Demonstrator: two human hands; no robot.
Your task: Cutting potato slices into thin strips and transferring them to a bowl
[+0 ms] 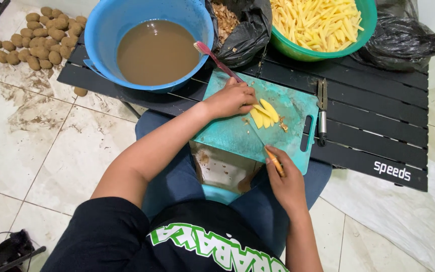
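My left hand (pixel 232 99) presses the potato slices (pixel 264 114) flat on the green cutting board (pixel 237 136); my right hand (pixel 284 177), nearer me, grips the knife (pixel 268 149), blade angled up-left toward them.

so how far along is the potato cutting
Done: the green bowl is heaped with cut potato sticks. In hand: the left hand steadies potato slices on the teal cutting board while the right hand holds a knife. Left: a pile of whole potatoes on the floor.
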